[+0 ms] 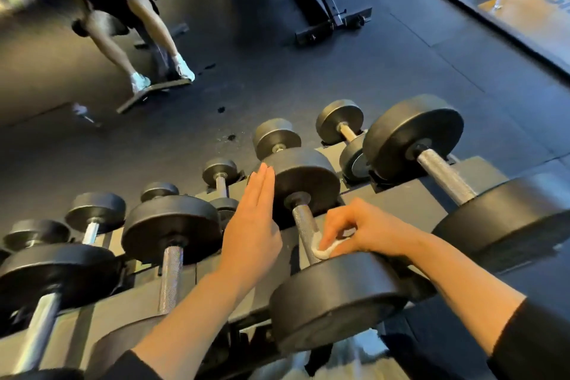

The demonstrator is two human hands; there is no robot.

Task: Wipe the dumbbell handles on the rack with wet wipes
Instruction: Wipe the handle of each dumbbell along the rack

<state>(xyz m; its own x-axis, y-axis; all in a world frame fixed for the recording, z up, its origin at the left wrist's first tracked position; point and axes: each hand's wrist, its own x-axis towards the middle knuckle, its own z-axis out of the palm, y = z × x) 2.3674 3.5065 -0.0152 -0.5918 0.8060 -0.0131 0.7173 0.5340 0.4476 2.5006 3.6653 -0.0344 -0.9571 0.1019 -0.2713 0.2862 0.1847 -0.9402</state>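
We pinch a white wipe (pixel 327 248) in our right hand (pixel 359 231) against the handle (pixel 303 227) of the middle dumbbell on the rack (pixel 410 197). Just left of that handle, our left hand (pixel 251 225) stands flat, fingers straight and pressed together, its fingertips beside the dumbbell's far weight (pixel 305 179).

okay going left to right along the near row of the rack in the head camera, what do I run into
Smooth-handled dumbbell → knurled-handle dumbbell → left hand, flat and open → dumbbell handle being wiped → white wet wipe pinched in the right hand → largest dumbbell.
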